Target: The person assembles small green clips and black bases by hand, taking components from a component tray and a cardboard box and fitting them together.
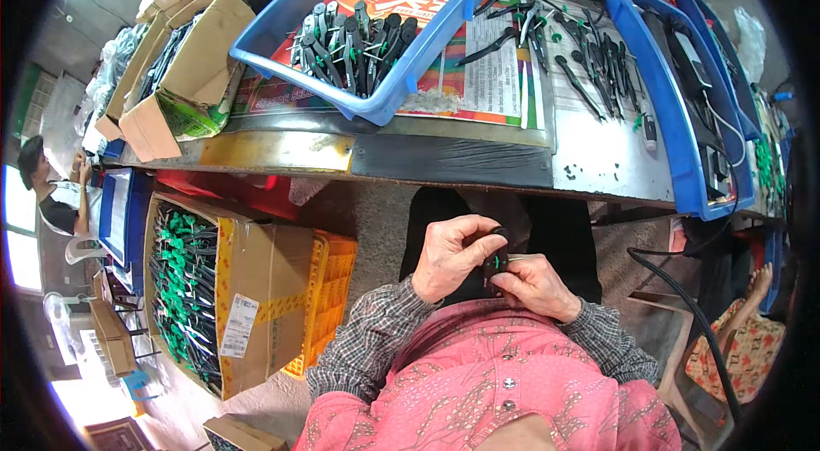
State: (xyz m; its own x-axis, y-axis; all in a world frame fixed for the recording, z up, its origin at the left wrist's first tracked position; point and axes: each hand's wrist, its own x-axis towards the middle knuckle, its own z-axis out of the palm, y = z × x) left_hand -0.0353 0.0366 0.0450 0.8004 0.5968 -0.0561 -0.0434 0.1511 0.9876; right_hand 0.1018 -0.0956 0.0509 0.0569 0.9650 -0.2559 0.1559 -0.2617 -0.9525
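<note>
Between my two hands, above my lap, is a small black piece with a green spot (496, 262). It looks like a tool handle, but my fingers cover much of it. My left hand (451, 256) pinches its upper end between thumb and fingers. My right hand (541, 287) is closed on its lower side, the thumb pressed against it. On the bench ahead, a blue tray (376, 108) holds a bunch of black tool handles (354, 45) with thin metal parts. More black handles (602, 67), some with green bits, lie loose to the right.
The metal bench edge (453, 161) runs in front of me. A blue bin (628, 15) stands at its right. A carton (269, 280) packed with black and green tools sits low left beside an orange crate (329, 284). A black cable (696, 306) hangs at right. Other people sit at both sides.
</note>
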